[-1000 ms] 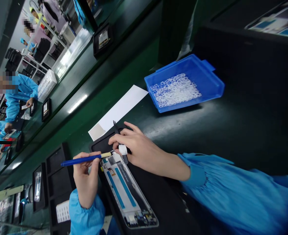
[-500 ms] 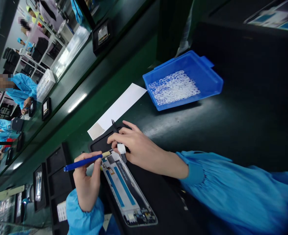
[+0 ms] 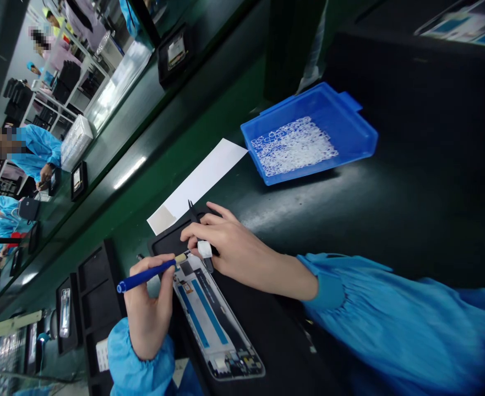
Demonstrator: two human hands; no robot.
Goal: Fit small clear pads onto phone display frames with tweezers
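Closed around a blue pen-like tool (image 3: 145, 276) with a pale yellow tip, my left hand (image 3: 149, 308) is at the upper left of an opened phone (image 3: 209, 324). The tool's tip meets the phone's top edge. My right hand (image 3: 229, 245) grips black tweezers (image 3: 194, 213) with a white wrap on them; their points face up and away from the phone. Some right fingers bend down near the phone's top end. The phone shows two blue strips, a dark flat part and a board at its lower end, and lies on a black tray (image 3: 170, 242).
A blue bin (image 3: 349, 137) of small white rings stands beyond my right hand. White paper (image 3: 203, 179) lies between bin and tray. A black compartment tray (image 3: 97, 297) is at left. Across the line, a co-worker (image 3: 39, 151) handles a phone.
My left hand has tilted slightly and the rear end of the blue tool has swung a little right and down. The right hand and the phone stay nearly in place.
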